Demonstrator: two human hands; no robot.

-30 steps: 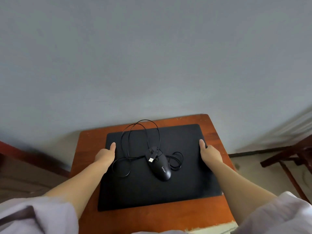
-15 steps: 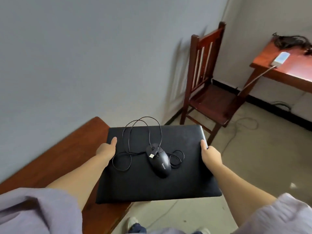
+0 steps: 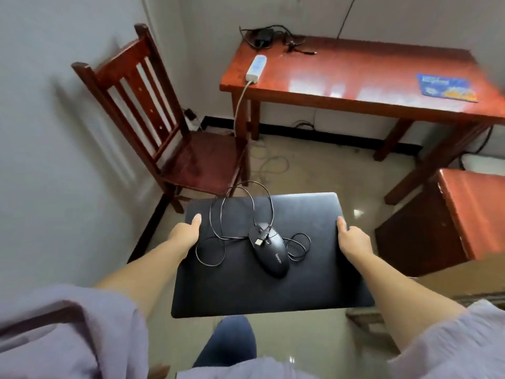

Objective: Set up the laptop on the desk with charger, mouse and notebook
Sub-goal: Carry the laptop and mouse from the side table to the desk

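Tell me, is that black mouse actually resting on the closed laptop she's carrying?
Touching. The head view shows the mouse lying flat on the closed laptop lid with no gap beneath it, its cable looped over the lid, while the left hand and right hand grip the edges.

Your left hand [image 3: 183, 234] and right hand [image 3: 355, 242] are bare, with no rings, watch or gloves showing. Both forearms are uncovered up to near the elbow. You wear a loose, pale lilac top: its left sleeve [image 3: 68, 332] bunches in soft folds, with a darker band or strap crossing it, and its right sleeve [image 3: 451, 343] is wide and rumpled the same way. Below, you have dark blue trousers on, one knee [image 3: 228, 343] showing, denim by the look.
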